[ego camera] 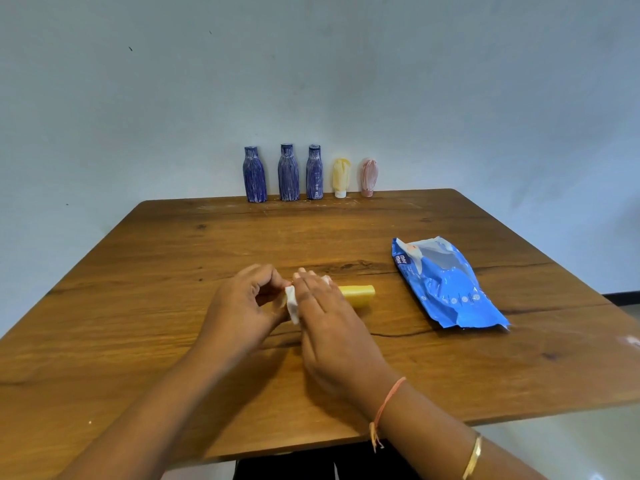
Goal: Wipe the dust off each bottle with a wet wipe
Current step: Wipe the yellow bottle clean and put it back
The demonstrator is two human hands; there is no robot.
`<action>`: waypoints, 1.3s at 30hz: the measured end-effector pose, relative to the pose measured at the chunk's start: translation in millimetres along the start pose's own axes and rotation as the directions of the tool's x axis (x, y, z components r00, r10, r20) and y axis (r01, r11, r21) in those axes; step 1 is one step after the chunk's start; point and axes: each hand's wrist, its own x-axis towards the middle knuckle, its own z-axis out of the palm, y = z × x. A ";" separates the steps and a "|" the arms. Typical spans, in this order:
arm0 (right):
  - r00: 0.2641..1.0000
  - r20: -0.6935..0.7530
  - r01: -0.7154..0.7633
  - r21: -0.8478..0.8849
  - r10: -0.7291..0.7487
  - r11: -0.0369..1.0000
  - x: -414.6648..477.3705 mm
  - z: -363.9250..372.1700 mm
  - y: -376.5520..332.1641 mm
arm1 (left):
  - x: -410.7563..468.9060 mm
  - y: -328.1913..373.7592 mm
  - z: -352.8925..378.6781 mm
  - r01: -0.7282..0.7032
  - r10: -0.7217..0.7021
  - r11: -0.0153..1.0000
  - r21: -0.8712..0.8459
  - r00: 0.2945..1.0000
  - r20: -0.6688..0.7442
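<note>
A yellow bottle (358,295) lies on its side in the middle of the wooden table (173,258). My left hand (242,299) grips its left end, which is hidden by my fingers. My right hand (322,303) wraps a white wet wipe (292,304) around the bottle's body. Three dusty blue bottles (255,174) (288,173) (314,172), a pale yellow tube (341,176) and a pink tube (369,175) stand in a row at the table's far edge against the wall.
A blue wet-wipe pack (446,285) lies on the right side of the table. Beyond the table's right and near edges a pale floor (571,441) shows.
</note>
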 end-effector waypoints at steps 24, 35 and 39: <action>0.895 -0.074 -0.257 0.721 0.440 0.643 21.7 -35.0 37.5 | 4.1 -13.6 0.6 0.294 -0.294 0.955 0.034 0.956 -0.004; 0.912 -0.325 -0.036 0.546 0.252 0.837 23.1 -43.0 19.5 | 11.3 31.4 9.3 0.095 -0.098 0.993 -0.067 0.994 -0.044; 0.927 -0.320 -0.062 0.391 0.198 0.918 18.0 -47.1 18.7 | 9.8 29.2 9.8 0.006 -0.012 0.999 -0.047 0.992 -0.127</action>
